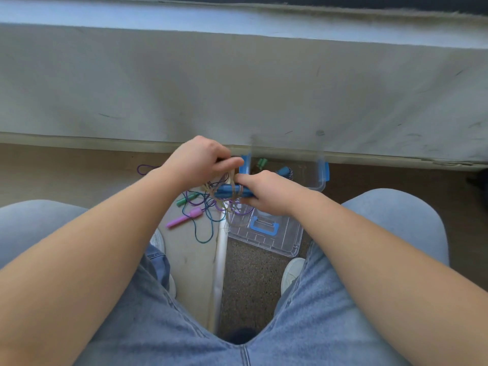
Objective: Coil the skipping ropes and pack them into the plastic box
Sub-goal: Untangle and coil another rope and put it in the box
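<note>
Two hands work one rope: the right hand (pixel 266 192) clamps the blue handles (pixel 232 192) level as a core, while the left hand (pixel 200 161) pinches cord above to wrap it. Loose ropes (pixel 203 207) litter the floor just left; the plastic box (pixel 314 178) sits open behind, its lid (pixel 266 233) underneath, leaving clear room to drop in.
</note>
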Action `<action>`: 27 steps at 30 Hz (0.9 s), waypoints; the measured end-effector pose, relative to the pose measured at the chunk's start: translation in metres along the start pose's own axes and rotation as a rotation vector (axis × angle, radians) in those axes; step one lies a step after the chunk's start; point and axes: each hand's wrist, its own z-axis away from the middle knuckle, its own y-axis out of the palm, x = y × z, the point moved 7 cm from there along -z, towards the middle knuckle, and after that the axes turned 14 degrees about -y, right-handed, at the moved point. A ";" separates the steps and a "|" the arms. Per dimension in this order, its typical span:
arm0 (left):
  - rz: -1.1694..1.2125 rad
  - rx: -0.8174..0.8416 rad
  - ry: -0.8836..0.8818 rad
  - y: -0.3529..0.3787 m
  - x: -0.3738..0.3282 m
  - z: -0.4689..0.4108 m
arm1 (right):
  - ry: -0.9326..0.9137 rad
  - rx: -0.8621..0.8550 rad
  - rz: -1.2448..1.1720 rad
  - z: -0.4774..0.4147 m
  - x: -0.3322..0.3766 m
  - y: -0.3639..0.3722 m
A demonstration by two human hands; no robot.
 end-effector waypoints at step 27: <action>0.131 0.135 -0.148 0.017 0.008 -0.002 | 0.037 -0.156 -0.107 -0.002 0.006 -0.011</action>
